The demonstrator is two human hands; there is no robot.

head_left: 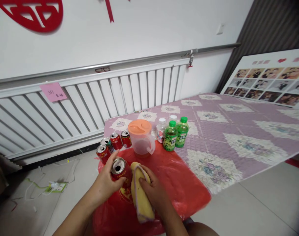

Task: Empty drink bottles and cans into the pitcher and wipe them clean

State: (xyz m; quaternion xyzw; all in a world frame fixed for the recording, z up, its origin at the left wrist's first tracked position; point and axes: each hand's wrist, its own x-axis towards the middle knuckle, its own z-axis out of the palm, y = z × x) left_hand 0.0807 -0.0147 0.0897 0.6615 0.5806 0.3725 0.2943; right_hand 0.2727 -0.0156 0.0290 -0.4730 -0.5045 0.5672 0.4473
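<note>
My left hand (107, 182) is wrapped round a red drink can (119, 170) with an opened top, held over the red plastic sheet (181, 183). My right hand (154, 191) grips a yellow cloth (139, 193) pressed against the can's right side. Several more red cans (112, 144) stand just behind, at the corner of the bed. A clear pitcher (141, 139) with an orange lid stands behind the held can.
Two green bottles (176, 134) and two small clear bottles (161, 129) stand right of the pitcher on the purple patterned bedspread (238, 131). A white radiator (65, 108) lines the wall. A photo board (269, 82) leans at the far right. Cords and scraps (51, 186) lie on the floor at left.
</note>
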